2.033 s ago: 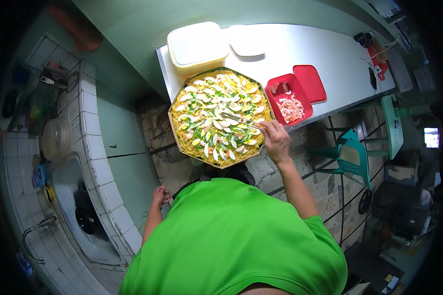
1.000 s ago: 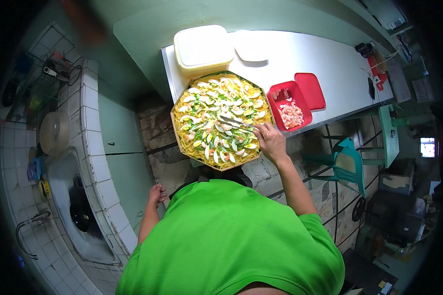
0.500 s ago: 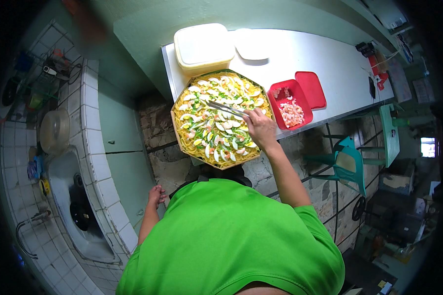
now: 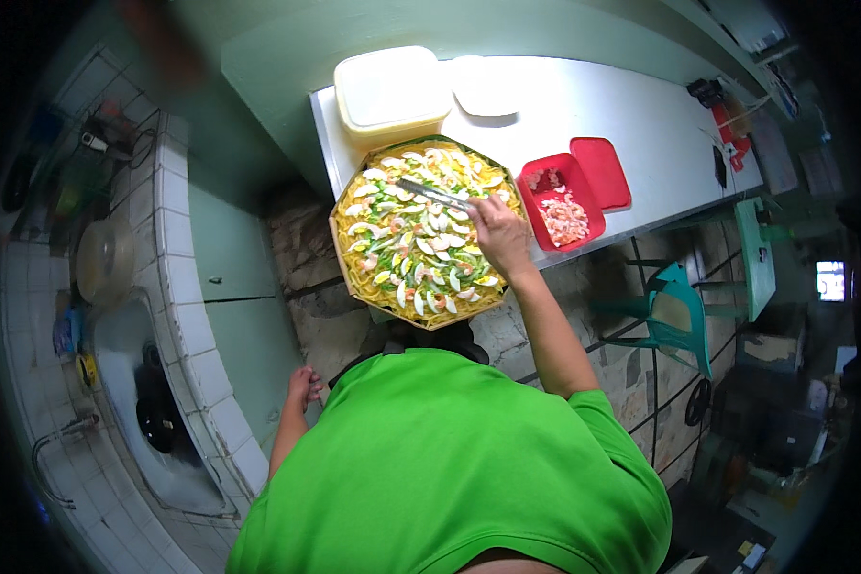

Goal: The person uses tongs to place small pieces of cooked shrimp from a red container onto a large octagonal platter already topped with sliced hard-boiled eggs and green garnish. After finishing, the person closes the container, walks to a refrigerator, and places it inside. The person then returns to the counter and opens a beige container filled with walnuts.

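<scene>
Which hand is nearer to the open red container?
Right. The right hand holds tongs just left of the red container; the left hand hangs farther away by the person's side.

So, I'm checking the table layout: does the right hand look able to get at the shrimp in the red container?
Probably yes: the red container stands open close to the right hand, its red lid off beside it, and nothing visible blocks the shrimp. The hand holds tongs over the noodle tray.

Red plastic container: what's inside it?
Pale pink shrimp-like pieces lie in the red plastic container: most heaped at the near end, a few farther back. The bottom under that heap is covered and can't be seen.
</scene>
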Demonstrator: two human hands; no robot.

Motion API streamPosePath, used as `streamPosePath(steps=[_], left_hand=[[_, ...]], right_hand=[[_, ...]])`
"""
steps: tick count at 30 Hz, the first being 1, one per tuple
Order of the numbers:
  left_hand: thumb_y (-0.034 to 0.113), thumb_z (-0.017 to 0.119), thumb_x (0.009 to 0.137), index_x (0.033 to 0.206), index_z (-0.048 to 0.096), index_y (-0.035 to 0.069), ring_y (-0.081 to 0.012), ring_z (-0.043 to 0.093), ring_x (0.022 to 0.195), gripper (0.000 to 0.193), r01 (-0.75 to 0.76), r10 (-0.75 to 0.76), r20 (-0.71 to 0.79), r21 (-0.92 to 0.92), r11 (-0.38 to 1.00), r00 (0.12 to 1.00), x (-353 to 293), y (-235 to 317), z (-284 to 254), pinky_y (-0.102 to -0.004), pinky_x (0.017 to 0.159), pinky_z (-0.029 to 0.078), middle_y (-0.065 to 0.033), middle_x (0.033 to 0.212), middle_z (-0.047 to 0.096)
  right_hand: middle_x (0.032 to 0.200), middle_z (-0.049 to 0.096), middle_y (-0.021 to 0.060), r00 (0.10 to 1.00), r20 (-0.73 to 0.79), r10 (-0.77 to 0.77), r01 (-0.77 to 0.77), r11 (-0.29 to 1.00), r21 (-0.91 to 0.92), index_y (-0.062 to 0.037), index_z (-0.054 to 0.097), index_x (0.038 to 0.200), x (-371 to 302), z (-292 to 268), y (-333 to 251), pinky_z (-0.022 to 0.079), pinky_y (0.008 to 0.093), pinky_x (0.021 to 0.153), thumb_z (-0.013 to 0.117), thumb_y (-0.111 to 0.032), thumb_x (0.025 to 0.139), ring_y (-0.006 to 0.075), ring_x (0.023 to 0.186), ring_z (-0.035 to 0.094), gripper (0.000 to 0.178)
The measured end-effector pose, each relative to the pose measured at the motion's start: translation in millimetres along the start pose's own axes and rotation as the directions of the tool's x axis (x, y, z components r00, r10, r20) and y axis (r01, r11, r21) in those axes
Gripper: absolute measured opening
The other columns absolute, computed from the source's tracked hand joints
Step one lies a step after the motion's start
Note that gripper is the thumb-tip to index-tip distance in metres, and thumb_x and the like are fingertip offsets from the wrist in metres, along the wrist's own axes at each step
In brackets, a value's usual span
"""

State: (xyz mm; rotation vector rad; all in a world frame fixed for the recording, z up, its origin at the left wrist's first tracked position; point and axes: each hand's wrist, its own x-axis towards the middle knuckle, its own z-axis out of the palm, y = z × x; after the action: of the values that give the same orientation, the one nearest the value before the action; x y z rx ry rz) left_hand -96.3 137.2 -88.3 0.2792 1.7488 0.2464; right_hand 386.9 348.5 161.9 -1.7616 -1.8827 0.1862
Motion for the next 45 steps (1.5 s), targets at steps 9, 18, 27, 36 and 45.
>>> streamPosePath(steps=[9, 18, 27, 36, 45], left_hand=[[0.043, 0.048, 0.1, 0.132, 0.047, 0.022, -0.0191, 0.062, 0.082, 0.039, -0.068, 0.063, 0.038, 0.129, 0.989, 0.997, -1, 10, 2, -0.0345, 0.061, 0.049, -0.0005, 0.106, 0.062], [0.042, 0.049, 0.1, 0.13, 0.05, 0.019, -0.0179, 0.062, 0.081, 0.039, -0.136, 0.129, 0.049, 0.204, 0.969, 0.99, -12, 38, 11, -0.032, 0.06, 0.051, -0.0019, 0.108, 0.063], [0.04, 0.05, 0.1, 0.132, 0.051, 0.02, -0.0163, 0.063, 0.079, 0.037, -0.063, 0.063, 0.001, 0.095, 0.993, 0.998, -17, 25, 4, -0.0312, 0.059, 0.05, -0.0013, 0.108, 0.064], [0.04, 0.052, 0.098, 0.128, 0.053, 0.02, -0.0144, 0.062, 0.075, 0.036, 0.011, -0.011, -0.023, 0.017, 1.0, 1.0, -2, 0, 8, -0.0326, 0.059, 0.051, 0.0, 0.102, 0.064], [0.04, 0.053, 0.098, 0.127, 0.053, 0.021, -0.0156, 0.062, 0.076, 0.034, 0.013, -0.012, -0.012, 0.049, 0.999, 1.0, 1, 12, 8, -0.0338, 0.059, 0.051, -0.0002, 0.102, 0.064]], right_hand=[[0.094, 0.068, 0.0165, 0.858, -0.422, 0.294, -0.407, 0.89, -0.208, -0.0063, 0.069, 0.106, -24, -128, 136, 0.052, 0.0449, 0.075, 0.056, -0.024, 0.097, 0.0365, 0.086, 0.067, 0.024], [0.102, 0.068, 0.0172, 0.775, -0.073, 0.628, -0.583, 0.666, -0.465, -0.0063, 0.07, 0.096, -35, -108, 187, 0.052, 0.0509, 0.08, 0.053, -0.028, 0.095, 0.0398, 0.096, 0.065, 0.028], [0.102, 0.069, 0.0145, 0.805, -0.15, 0.574, -0.591, 0.755, -0.285, -0.0105, 0.07, 0.1, -33, -119, 163, 0.05, 0.0477, 0.082, 0.054, -0.029, 0.094, 0.036, 0.097, 0.065, 0.025], [0.098, 0.066, 0.0137, 0.93, -0.177, 0.322, -0.339, 0.938, -0.072, -0.0091, 0.069, 0.108, -52, -112, 95, 0.05, 0.0408, 0.079, 0.057, -0.023, 0.096, 0.0335, 0.092, 0.065, 0.022], [0.091, 0.066, 0.0099, 0.946, -0.058, 0.318, -0.31, 0.943, 0.118, -0.0095, 0.071, 0.101, -80, -78, 66, 0.05, 0.0367, 0.072, 0.061, -0.019, 0.092, 0.0306, 0.081, 0.065, 0.016]])
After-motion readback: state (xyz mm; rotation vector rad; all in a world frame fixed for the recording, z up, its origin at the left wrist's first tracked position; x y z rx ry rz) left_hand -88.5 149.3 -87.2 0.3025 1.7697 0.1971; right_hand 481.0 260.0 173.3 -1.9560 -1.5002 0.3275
